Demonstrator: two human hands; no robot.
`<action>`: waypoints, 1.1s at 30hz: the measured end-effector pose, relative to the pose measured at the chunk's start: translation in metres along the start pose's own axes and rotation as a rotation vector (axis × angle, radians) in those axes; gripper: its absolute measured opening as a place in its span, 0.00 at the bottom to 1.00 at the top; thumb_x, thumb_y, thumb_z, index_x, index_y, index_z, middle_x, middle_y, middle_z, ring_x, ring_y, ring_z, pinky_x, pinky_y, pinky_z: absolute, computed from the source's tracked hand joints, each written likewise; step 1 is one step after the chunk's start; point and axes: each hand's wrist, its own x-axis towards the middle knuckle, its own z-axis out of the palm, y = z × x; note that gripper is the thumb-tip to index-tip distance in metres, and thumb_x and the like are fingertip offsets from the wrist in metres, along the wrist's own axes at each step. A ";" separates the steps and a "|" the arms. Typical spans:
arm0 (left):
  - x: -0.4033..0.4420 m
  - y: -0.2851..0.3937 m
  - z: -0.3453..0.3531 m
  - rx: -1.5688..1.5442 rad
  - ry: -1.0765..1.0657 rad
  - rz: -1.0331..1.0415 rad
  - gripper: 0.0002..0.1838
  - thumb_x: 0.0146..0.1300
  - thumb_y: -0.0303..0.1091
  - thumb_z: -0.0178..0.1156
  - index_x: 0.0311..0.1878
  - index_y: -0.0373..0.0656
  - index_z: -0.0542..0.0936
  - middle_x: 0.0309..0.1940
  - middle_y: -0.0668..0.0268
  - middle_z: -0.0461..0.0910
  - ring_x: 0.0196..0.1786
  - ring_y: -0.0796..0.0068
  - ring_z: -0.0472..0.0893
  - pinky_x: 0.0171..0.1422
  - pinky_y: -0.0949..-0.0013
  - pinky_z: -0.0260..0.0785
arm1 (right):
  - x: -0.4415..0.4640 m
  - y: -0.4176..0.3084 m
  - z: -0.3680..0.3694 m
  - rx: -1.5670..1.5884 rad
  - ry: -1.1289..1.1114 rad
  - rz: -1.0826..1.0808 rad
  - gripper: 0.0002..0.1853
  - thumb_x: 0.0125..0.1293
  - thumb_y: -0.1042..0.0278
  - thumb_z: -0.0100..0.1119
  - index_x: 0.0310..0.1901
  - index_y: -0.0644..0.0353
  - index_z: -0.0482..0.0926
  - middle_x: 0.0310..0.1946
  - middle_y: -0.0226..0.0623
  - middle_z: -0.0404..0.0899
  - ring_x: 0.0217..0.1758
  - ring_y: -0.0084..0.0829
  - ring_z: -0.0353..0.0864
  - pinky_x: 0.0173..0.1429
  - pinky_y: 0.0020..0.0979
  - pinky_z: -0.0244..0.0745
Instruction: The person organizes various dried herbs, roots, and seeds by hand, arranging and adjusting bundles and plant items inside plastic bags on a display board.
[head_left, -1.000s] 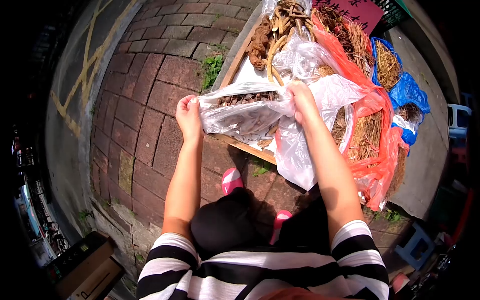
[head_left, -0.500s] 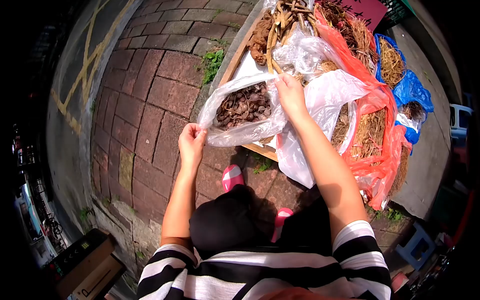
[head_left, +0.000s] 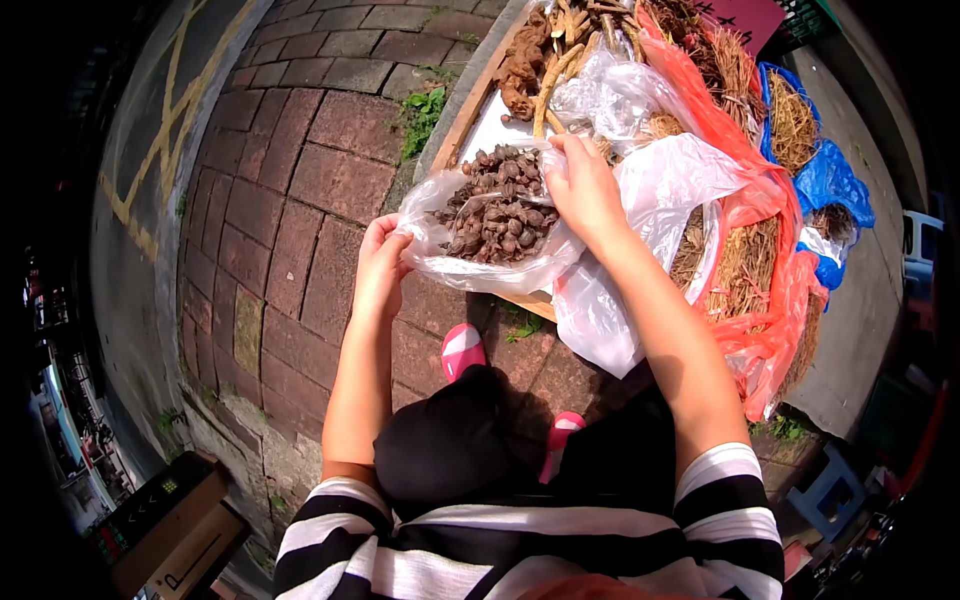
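A clear plastic bag (head_left: 428,262) lies open-mouthed over the near left corner of the display board. Dark brown dried pods or fruits (head_left: 500,215) with thin stalks fill it, heaped up to the far rim. My left hand (head_left: 381,255) pinches the bag's left edge between thumb and fingers. On the opposite side, my right hand (head_left: 585,185) is closed on the bag's right edge, its fingertips partly hidden by the plastic. Just beyond it lie tan root sticks (head_left: 550,90) and a knobby brown root (head_left: 522,65).
Bundles of dried stems (head_left: 740,260) lie in a red plastic bag (head_left: 785,300) on the right, beside white plastic (head_left: 680,170). Blue bags (head_left: 832,185) sit farther right. Brick paving (head_left: 330,180) runs left, with a cardboard box (head_left: 195,540) low down. A blue stool (head_left: 828,490) stands lower right.
The bag's far rim has dropped back, and the pods now show heaped higher and more exposed. Both hands still hold the edges, the left slightly higher.
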 end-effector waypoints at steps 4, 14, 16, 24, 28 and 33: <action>0.014 0.006 0.008 0.537 0.140 0.286 0.22 0.64 0.41 0.61 0.52 0.33 0.73 0.44 0.56 0.79 0.47 0.67 0.79 0.49 0.67 0.71 | -0.011 -0.005 -0.002 -0.112 0.129 -0.176 0.18 0.58 0.71 0.60 0.51 0.62 0.76 0.46 0.45 0.76 0.54 0.43 0.74 0.60 0.41 0.68; 0.039 0.027 0.048 1.007 0.101 0.677 0.08 0.56 0.29 0.62 0.40 0.42 0.78 0.37 0.61 0.80 0.43 0.58 0.79 0.51 0.59 0.62 | 0.029 -0.044 0.016 -0.306 -0.572 -0.306 0.07 0.61 0.63 0.62 0.38 0.52 0.85 0.40 0.33 0.83 0.52 0.35 0.76 0.63 0.47 0.59; 0.030 0.021 0.044 0.993 0.079 0.684 0.08 0.51 0.22 0.57 0.35 0.42 0.75 0.36 0.63 0.77 0.44 0.60 0.78 0.53 0.60 0.60 | 0.038 -0.039 0.014 -0.282 -0.298 -0.366 0.06 0.59 0.64 0.63 0.37 0.51 0.85 0.37 0.31 0.82 0.48 0.33 0.76 0.58 0.44 0.62; 0.017 0.012 0.042 1.012 -0.034 0.853 0.11 0.47 0.21 0.59 0.28 0.40 0.65 0.39 0.57 0.79 0.40 0.58 0.79 0.48 0.64 0.69 | 0.096 0.001 0.050 -0.625 -0.100 -0.532 0.06 0.55 0.72 0.57 0.32 0.53 0.85 0.55 0.36 0.74 0.65 0.38 0.66 0.66 0.44 0.58; 0.026 -0.002 0.036 0.484 -0.030 0.487 0.11 0.54 0.22 0.61 0.30 0.41 0.67 0.34 0.65 0.76 0.36 0.76 0.74 0.47 0.68 0.66 | 0.091 0.003 0.053 -0.560 -0.064 -0.532 0.05 0.54 0.71 0.62 0.34 0.55 0.83 0.64 0.38 0.70 0.73 0.41 0.59 0.72 0.45 0.52; 0.049 0.003 0.025 0.073 -0.011 0.372 0.13 0.64 0.24 0.62 0.30 0.45 0.66 0.28 0.77 0.69 0.32 0.90 0.66 0.36 0.82 0.60 | 0.063 -0.033 0.009 -0.023 -0.030 -0.543 0.09 0.50 0.70 0.69 0.35 0.56 0.81 0.53 0.36 0.77 0.62 0.39 0.70 0.67 0.44 0.57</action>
